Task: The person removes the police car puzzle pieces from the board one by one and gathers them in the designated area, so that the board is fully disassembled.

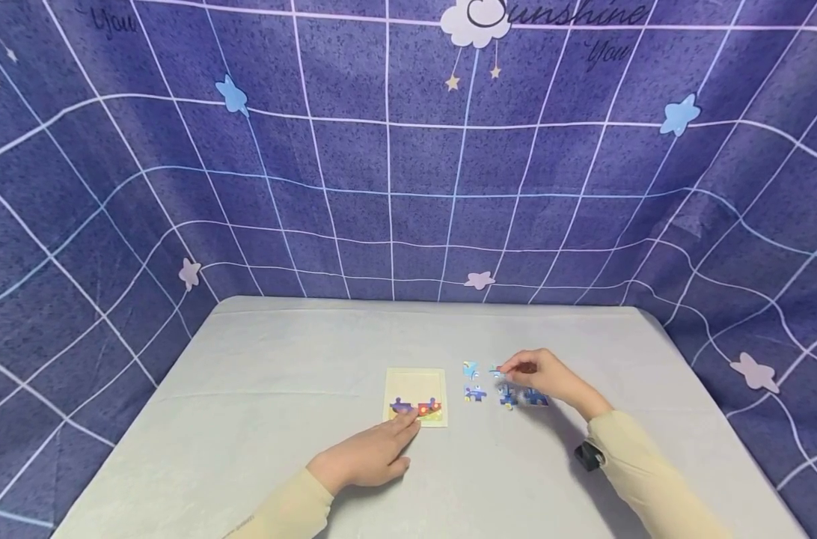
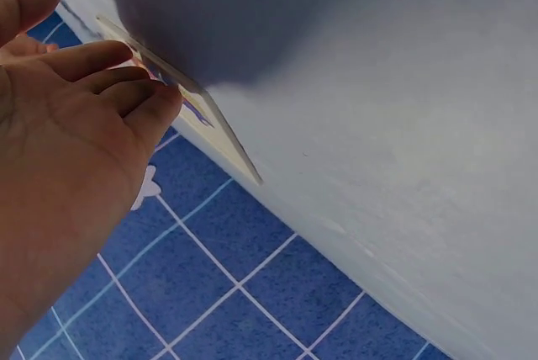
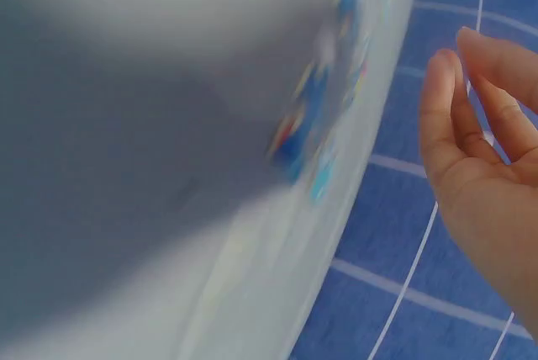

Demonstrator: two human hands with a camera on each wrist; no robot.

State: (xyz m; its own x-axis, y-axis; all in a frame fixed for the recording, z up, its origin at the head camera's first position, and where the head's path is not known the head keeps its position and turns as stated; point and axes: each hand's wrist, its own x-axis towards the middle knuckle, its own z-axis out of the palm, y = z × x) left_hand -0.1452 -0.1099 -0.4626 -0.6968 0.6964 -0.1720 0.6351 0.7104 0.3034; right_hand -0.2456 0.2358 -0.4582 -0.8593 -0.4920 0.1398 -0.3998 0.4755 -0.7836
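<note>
A small cream puzzle tray [image 1: 415,379] lies on the table with pieces along its near side, among them a purple piece [image 1: 400,406] and a red piece [image 1: 433,408]. The fingertips of my left hand [image 1: 375,452] rest on that near row, fingers extended, and cover part of it. To the right of the tray, my right hand [image 1: 543,373] hovers above loose jigsaw pieces, its fingertips close to a light-blue piece [image 1: 494,371]. In the right wrist view, the thumb and fingers are bent towards each other with a gap and nothing visible between them.
Other loose pieces lie around the right hand: a light-blue corner piece [image 1: 470,368], a blue piece [image 1: 476,394], another blue piece [image 1: 506,397] and a dark-blue one [image 1: 536,397]. A pale cloth covers the table [image 1: 280,359]. Behind it hangs a purple-blue gridded curtain [image 1: 422,157].
</note>
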